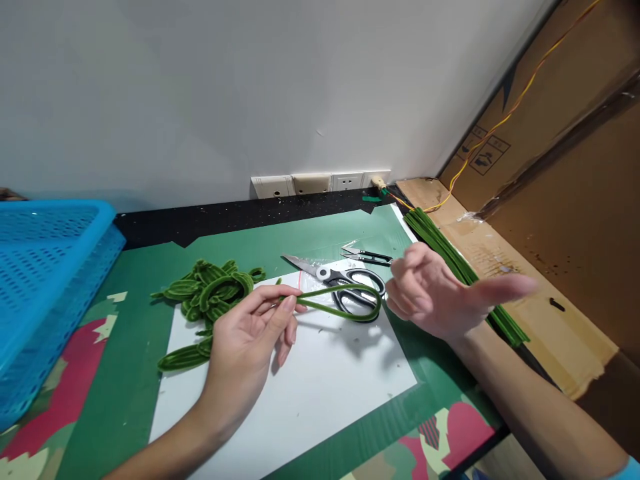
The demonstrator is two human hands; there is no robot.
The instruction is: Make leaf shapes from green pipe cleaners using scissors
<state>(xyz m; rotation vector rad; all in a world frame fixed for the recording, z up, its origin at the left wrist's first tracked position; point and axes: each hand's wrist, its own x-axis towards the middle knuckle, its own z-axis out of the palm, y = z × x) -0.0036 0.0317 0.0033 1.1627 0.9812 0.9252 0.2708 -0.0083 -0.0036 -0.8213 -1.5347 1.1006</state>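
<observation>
Between the thumb and fingers of my left hand (257, 323) is a green pipe cleaner (345, 313), bent into a long loop that points right. My right hand (435, 290) is raised beside the loop's rounded end, thumb stretched out to the right and fingers partly curled; I see nothing held in it. Behind the loop lie black-handled scissors (324, 274), partly covered by it. A heap of shaped green pipe cleaner pieces (205, 287) rests left of my left hand, with a leaf-like piece (183, 357) nearer to me.
Under my hands is a white sheet (320, 400) on a green mat (135, 373). Small thread snips (367, 256) lie behind the scissors. Straight green pipe cleaners (445, 250) are bundled at right, near cardboard (565, 320). A blue basket (55, 267) stands at left; wall sockets (320, 183) are behind.
</observation>
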